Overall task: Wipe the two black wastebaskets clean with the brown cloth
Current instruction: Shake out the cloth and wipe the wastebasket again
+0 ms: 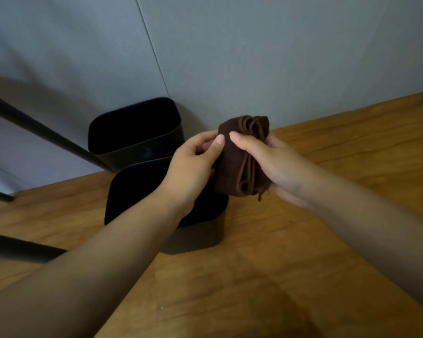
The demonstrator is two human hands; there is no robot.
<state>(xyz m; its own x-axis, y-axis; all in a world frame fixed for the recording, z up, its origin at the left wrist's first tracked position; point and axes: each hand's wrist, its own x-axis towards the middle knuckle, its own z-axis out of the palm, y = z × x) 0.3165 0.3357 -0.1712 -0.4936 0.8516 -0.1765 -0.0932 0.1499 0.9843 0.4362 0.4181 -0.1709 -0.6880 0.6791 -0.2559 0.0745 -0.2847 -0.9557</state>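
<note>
Where both hands pinch, brown cloth [239, 157] between.

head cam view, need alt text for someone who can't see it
Two bare hands hold a folded brown cloth above a wooden table, the left hand pinching one side and the right hand cupping the other. Two open black wastebaskets stand left of it, the near wastebasket on the table and the far wastebasket behind it by a grey wall.
</note>
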